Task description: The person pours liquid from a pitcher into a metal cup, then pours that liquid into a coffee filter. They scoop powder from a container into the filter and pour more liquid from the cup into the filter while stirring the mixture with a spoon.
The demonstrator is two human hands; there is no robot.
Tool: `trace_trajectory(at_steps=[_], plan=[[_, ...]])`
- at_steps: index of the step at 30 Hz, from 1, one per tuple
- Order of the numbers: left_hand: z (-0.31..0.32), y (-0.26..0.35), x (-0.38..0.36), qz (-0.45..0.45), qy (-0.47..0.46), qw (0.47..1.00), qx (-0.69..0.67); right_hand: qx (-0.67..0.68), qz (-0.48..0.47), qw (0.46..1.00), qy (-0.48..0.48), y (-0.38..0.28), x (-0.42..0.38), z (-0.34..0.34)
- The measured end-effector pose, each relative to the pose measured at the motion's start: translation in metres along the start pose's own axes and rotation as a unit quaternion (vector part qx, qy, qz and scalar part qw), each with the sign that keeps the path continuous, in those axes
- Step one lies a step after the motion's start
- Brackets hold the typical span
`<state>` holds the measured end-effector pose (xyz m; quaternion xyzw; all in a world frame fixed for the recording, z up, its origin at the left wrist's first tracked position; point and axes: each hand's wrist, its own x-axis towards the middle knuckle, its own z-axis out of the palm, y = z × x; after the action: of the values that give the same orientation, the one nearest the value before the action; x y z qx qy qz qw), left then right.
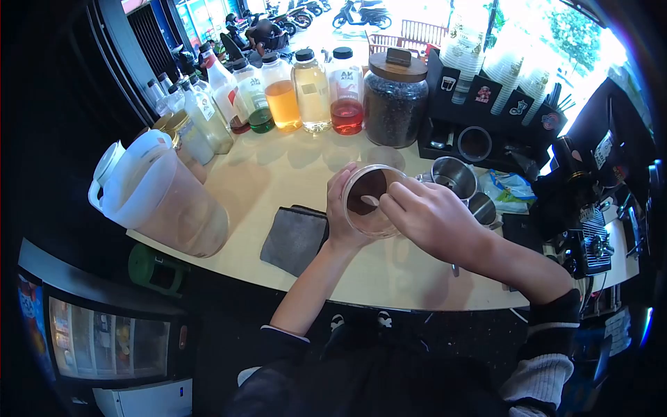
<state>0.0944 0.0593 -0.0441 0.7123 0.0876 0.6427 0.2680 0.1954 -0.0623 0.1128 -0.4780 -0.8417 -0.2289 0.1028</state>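
1. Fingers (401, 197) of the right hand (434, 219) pinch narrowly on a spoon (370, 201), whose pale bowl dips inside the cup (369, 201).
2. The left hand (342, 212) wraps around the cup's far side and holds it tilted above the counter (278, 174), mouth towards the camera.
3. Judging by this, dark powder is already in the cup, clinging to one wall; the spooning looks partly done, and no liquid can be seen in the cup.
4. The cup is clear, smooth and round.
5. Just left of the cup lies a grey cloth (295, 238), soft and square.
6. Right of the cup stand shiny steel jugs (455, 177).
7. Behind the cup is a glass jar (394, 101) of dark grains with a wooden lid, beside a row of bottles (313, 90) of coloured syrup.
8. Far left of the cup sits a cloudy plastic pitcher (163, 198).
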Motion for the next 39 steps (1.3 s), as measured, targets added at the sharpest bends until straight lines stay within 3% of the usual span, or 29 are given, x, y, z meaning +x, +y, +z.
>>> trace_trajectory(at_steps=[3, 7, 15, 21, 23, 25, 28, 29, 31, 39], plan=[[-0.006, 0.01, 0.007, 0.015, -0.018, 0.997, 0.068, -0.034, -0.011, 0.999, 0.013, -0.002, 0.003, 0.005], [-0.006, 0.009, 0.009, 0.044, -0.015, 0.994, 0.102, 0.026, 0.004, 0.999, -0.029, -0.004, 0.003, 0.001], [-0.003, 0.011, 0.006, 0.018, -0.012, 0.998, 0.055, 0.105, 0.049, 0.992, -0.039, -0.003, -0.002, -0.006], [0.003, -0.004, -0.004, -0.019, -0.004, 1.0, -0.023, 0.213, 0.115, 0.97, 0.016, 0.002, -0.008, -0.019], [0.001, -0.006, -0.005, -0.025, -0.006, 1.0, -0.015, 0.324, 0.165, 0.93, 0.045, 0.004, -0.01, -0.025], [0.001, -0.006, -0.003, -0.031, -0.008, 0.999, -0.007, 0.33, 0.189, 0.924, 0.046, 0.008, -0.013, -0.032], [0.003, -0.005, -0.001, 0.011, 0.01, 1.0, 0.012, 0.457, 0.268, 0.845, 0.065, 0.02, -0.025, -0.023], [0.002, -0.006, -0.002, 0.012, 0.01, 1.0, 0.01, 0.457, 0.269, 0.845, 0.067, 0.022, -0.029, -0.025], [0.001, 0.0, 0.002, 0.014, 0.007, 1.0, 0.007, 0.574, 0.382, 0.724, 0.017, 0.024, -0.033, -0.032], [-0.001, 0.008, 0.008, 0.012, -0.008, 0.998, 0.054, 0.642, 0.425, 0.638, 0.012, 0.028, -0.051, -0.025]])
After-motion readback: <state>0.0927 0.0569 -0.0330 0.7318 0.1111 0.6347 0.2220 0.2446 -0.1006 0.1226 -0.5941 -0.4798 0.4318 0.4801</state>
